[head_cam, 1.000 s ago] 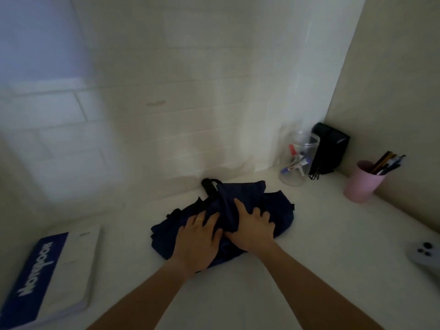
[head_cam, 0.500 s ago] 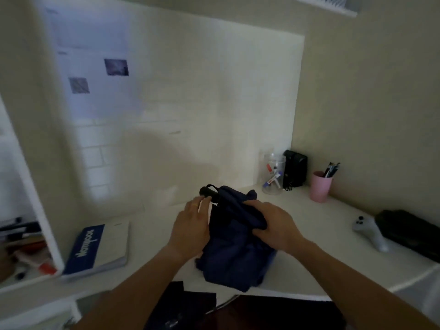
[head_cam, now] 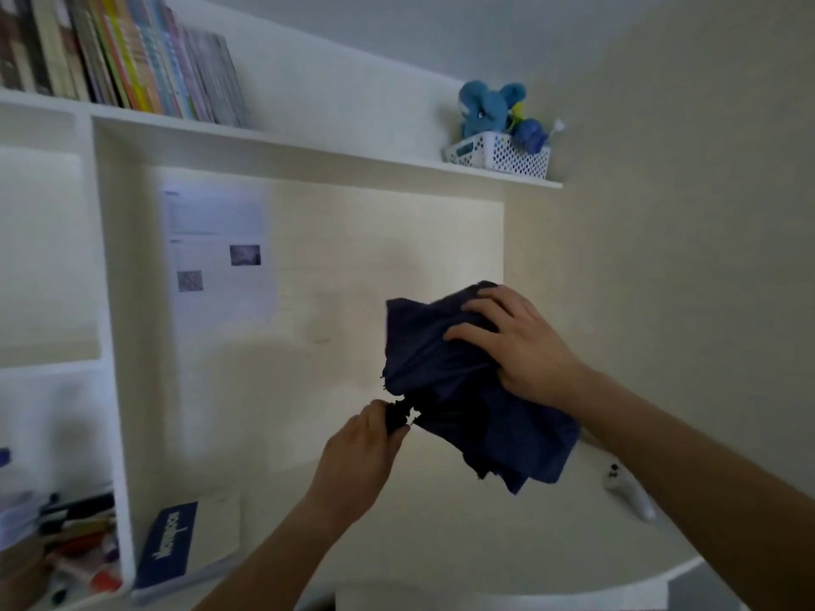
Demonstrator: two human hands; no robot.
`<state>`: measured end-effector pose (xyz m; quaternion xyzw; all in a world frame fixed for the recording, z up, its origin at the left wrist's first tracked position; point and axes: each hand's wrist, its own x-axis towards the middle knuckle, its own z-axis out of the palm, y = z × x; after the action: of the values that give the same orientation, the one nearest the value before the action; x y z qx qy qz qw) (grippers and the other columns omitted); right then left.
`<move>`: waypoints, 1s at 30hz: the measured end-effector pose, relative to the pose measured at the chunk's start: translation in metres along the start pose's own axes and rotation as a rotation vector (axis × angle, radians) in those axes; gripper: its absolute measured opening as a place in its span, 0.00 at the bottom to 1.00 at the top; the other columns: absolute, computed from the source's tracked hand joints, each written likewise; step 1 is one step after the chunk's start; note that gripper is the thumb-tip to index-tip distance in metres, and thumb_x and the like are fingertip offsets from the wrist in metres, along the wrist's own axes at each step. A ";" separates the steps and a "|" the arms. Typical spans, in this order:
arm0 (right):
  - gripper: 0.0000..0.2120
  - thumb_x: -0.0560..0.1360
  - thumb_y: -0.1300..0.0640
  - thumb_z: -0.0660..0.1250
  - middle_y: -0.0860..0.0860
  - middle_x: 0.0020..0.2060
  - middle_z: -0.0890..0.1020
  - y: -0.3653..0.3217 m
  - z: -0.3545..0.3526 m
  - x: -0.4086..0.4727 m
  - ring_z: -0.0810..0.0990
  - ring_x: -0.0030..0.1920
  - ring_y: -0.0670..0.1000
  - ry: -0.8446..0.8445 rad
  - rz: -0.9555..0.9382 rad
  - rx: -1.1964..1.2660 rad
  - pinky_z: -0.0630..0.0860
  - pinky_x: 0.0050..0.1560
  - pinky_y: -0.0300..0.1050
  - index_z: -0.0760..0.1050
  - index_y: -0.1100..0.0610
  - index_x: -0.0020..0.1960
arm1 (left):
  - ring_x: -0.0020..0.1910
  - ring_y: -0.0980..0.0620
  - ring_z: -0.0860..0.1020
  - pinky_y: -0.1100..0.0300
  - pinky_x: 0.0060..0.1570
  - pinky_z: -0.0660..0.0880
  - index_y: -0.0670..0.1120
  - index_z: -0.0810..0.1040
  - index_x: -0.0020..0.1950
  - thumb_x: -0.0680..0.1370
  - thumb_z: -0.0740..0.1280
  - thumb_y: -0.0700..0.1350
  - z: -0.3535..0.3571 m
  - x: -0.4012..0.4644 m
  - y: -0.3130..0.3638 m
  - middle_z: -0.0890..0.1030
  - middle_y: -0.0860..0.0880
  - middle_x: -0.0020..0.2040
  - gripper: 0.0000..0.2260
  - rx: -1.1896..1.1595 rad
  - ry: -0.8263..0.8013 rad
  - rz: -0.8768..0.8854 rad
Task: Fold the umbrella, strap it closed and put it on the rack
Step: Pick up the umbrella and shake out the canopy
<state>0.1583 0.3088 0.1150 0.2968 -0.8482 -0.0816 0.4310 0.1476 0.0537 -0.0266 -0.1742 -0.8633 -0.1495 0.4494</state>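
A dark navy folding umbrella [head_cam: 463, 390] hangs in the air above the white desk [head_cam: 441, 544], its fabric bunched and loose. My left hand [head_cam: 357, 456] grips the black handle end at the umbrella's lower left. My right hand [head_cam: 516, 341] curls over the upper right of the crumpled canopy and holds it. The white shelf [head_cam: 308, 143] runs across the wall above both hands. No strap can be made out in the folds.
Books [head_cam: 132, 59] fill the upper shelf at left; a white basket [head_cam: 502, 156] with a blue plush toy [head_cam: 489, 108] sits at its right end. A blue-and-white notebook [head_cam: 185, 544] lies on the desk left; a white controller [head_cam: 626, 491] lies right. Side cubbies hold pens.
Both hands have lifted the umbrella off the desk and raised it. My left hand went to the handle end. The view has tilted up to the shelves.
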 end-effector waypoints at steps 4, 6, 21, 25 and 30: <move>0.29 0.75 0.49 0.52 0.62 0.78 0.60 -0.022 -0.008 0.006 0.54 0.78 0.66 0.085 0.199 0.062 0.57 0.76 0.65 0.66 0.48 0.75 | 0.31 0.49 0.73 0.58 0.29 0.65 0.45 0.69 0.48 0.82 0.58 0.57 0.008 0.002 0.038 0.76 0.50 0.35 0.15 -0.328 0.044 -0.303; 0.26 0.78 0.51 0.52 0.59 0.77 0.63 -0.033 -0.006 0.002 0.55 0.79 0.63 0.191 0.297 0.154 0.59 0.76 0.64 0.65 0.50 0.76 | 0.29 0.52 0.74 0.63 0.26 0.66 0.44 0.70 0.48 0.83 0.58 0.55 0.008 0.010 0.055 0.77 0.48 0.34 0.14 -0.552 0.034 -0.459; 0.07 0.81 0.59 0.58 0.55 0.55 0.77 -0.040 0.008 -0.023 0.74 0.58 0.58 0.469 0.590 0.562 0.64 0.53 0.36 0.73 0.59 0.55 | 0.28 0.57 0.73 0.63 0.32 0.70 0.42 0.75 0.49 0.83 0.61 0.56 -0.010 0.046 0.041 0.76 0.51 0.32 0.17 -0.738 0.233 -0.549; 0.11 0.82 0.61 0.59 0.49 0.62 0.77 -0.042 0.002 -0.020 0.73 0.61 0.51 0.515 0.527 0.630 0.67 0.61 0.41 0.71 0.53 0.63 | 0.28 0.55 0.69 0.62 0.32 0.67 0.38 0.75 0.48 0.83 0.61 0.57 -0.015 0.047 0.039 0.72 0.52 0.31 0.21 -0.957 0.184 -0.599; 0.14 0.83 0.49 0.58 0.45 0.64 0.75 -0.044 -0.004 -0.016 0.73 0.62 0.45 0.502 0.675 0.917 0.73 0.61 0.47 0.66 0.48 0.68 | 0.27 0.57 0.65 0.63 0.28 0.61 0.39 0.79 0.51 0.84 0.60 0.55 -0.031 0.047 0.041 0.70 0.48 0.32 0.20 -1.318 0.125 -0.704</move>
<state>0.1876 0.2825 0.0893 0.1772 -0.7168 0.5039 0.4482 0.1625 0.0850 0.0332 -0.1121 -0.5726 -0.7801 0.2259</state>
